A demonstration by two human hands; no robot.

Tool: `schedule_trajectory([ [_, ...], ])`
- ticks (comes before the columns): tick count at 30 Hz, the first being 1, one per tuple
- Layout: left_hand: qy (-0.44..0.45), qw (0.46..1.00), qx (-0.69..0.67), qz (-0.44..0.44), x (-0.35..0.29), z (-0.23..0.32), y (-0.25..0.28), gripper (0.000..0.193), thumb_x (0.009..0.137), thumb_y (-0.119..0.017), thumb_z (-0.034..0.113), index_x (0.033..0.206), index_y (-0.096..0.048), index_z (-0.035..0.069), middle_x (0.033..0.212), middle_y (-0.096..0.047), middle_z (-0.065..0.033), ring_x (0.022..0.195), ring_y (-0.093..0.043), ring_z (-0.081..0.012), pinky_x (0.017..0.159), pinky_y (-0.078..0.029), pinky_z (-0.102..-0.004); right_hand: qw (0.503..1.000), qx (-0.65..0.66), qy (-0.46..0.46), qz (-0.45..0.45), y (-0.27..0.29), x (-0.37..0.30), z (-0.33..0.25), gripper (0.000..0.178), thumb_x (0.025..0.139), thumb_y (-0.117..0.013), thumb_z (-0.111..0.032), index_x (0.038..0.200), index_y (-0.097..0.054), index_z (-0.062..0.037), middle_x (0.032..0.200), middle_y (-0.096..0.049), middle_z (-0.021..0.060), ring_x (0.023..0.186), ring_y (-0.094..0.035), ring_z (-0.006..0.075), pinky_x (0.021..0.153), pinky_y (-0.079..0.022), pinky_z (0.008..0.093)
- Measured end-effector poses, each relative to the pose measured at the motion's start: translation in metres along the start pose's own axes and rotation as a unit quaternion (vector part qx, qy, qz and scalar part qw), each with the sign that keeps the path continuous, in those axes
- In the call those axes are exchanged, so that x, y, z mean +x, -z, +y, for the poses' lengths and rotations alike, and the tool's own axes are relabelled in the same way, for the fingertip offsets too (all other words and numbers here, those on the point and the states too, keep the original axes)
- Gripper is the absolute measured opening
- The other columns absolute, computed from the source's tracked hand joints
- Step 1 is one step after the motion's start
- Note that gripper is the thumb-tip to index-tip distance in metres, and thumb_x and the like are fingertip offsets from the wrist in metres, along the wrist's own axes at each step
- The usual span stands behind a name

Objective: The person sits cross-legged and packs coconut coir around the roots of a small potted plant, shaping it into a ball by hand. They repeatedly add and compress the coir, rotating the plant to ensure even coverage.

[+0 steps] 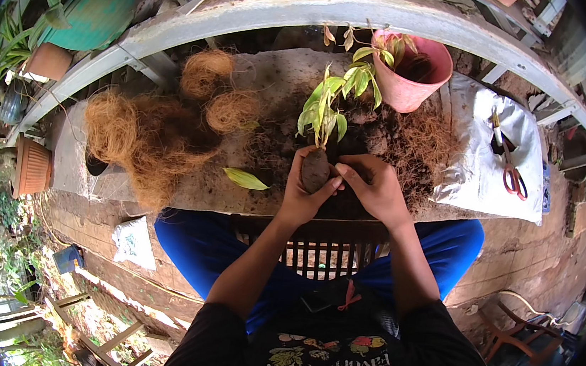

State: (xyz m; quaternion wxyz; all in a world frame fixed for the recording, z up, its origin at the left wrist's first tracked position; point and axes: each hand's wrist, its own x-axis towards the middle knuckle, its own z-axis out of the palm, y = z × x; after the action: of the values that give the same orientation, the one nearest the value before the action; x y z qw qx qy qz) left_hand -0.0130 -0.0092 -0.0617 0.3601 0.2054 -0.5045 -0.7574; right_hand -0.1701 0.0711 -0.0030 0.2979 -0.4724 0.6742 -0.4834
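Concrete bench — two hands' fingers closed round one plant's root ball.

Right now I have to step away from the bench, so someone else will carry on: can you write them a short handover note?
Left hand: cupped around the soil root ball of the small leafy plant, holding it upright over the bench.
Right hand: pressing against the root ball from the other side.
Nearby: pink pot lies tipped behind the plant, loose soil to the right, coconut fibre in heaps to the left, scissors on the white sack.
Done: plant is out of a pot, root ball shaped.
Left: the ball is still bare, no fibre on it.
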Motion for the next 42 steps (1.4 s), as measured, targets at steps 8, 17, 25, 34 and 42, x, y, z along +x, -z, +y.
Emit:
schedule_trajectory([
  [8,0.012,1.000,0.004,0.001,0.000,0.003,0.000,0.051,0.094,-0.069,-0.001,0.134,-0.038,0.008,0.102,-0.066,-0.0093,0.085,-0.068,-0.0138,0.071,-0.056,-0.0263,0.998,0.007,-0.061,-0.003,0.006,0.003,0.002,0.021,0.098,-0.069,-0.020,0.097,-0.071,0.0007,0.076,-0.069,0.0093,0.057,-0.062,0.0117,0.050,-0.045,0.0289],
  [17,0.016,1.000,0.007,0.007,-0.001,0.004,0.000,0.051,0.095,-0.069,0.000,0.135,-0.038,0.008,0.101,-0.065,-0.0088,0.085,-0.069,-0.0146,0.070,-0.056,-0.0272,0.856,0.244,0.106,0.444,0.096,0.020,0.033,0.037,0.103,-0.061,-0.018,0.134,-0.050,-0.0009,0.136,-0.059,0.0188,0.118,-0.064,0.0252,0.088,-0.062,0.0396],
  [25,0.034,0.999,0.000,0.004,-0.001,0.004,0.001,0.053,0.095,-0.068,0.000,0.137,-0.038,0.008,0.099,-0.065,-0.0087,0.085,-0.069,-0.0141,0.069,-0.056,-0.0265,0.986,-0.081,0.148,0.014,0.053,0.003,-0.001,0.038,0.081,-0.081,-0.006,0.117,-0.071,-0.0033,0.111,-0.070,0.0113,0.107,-0.068,0.0251,0.091,-0.055,0.0342],
  [34,0.020,1.000,-0.002,-0.014,0.000,0.006,0.001,0.057,0.095,-0.071,0.004,0.139,-0.035,0.006,0.099,-0.063,-0.0078,0.081,-0.062,-0.0121,0.070,-0.054,-0.0274,0.984,-0.057,0.141,-0.092,0.016,-0.001,-0.009,0.022,0.082,-0.079,-0.004,0.104,-0.076,-0.0051,0.096,-0.069,0.0093,0.084,-0.072,0.0280,0.077,-0.057,0.0358],
  [42,-0.035,0.994,-0.075,-0.064,0.001,-0.007,0.009,0.048,0.105,-0.058,0.028,0.141,-0.034,0.007,0.105,-0.060,-0.0089,0.087,-0.061,-0.0134,0.073,-0.052,-0.0305,0.988,0.007,0.144,-0.053,0.009,-0.002,-0.009,0.013,0.082,-0.078,0.003,0.093,-0.073,-0.0021,0.091,-0.066,0.0073,0.082,-0.066,0.0195,0.071,-0.051,0.0318],
])
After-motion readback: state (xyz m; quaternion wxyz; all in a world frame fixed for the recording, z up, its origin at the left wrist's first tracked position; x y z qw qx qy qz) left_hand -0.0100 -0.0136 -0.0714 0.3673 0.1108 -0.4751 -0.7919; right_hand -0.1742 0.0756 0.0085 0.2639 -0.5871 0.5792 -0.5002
